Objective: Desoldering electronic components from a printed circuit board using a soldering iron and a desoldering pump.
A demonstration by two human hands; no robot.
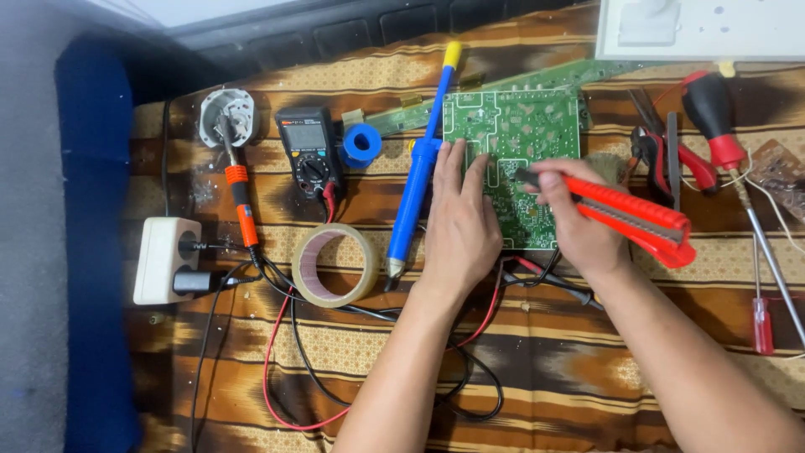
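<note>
Two hands on circuit board (513,126): left hand (459,226) fingers flat; right hand (579,220) fingers gripping red cutter (633,214).

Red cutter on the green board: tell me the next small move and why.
Probably a short, light stroke of the cutter tip along the board. The right hand holds the cutter with its tip already on the board's surface, and the left hand lies flat on the board's left edge, pinning it. Whether the blade is out is too small to tell.
</note>
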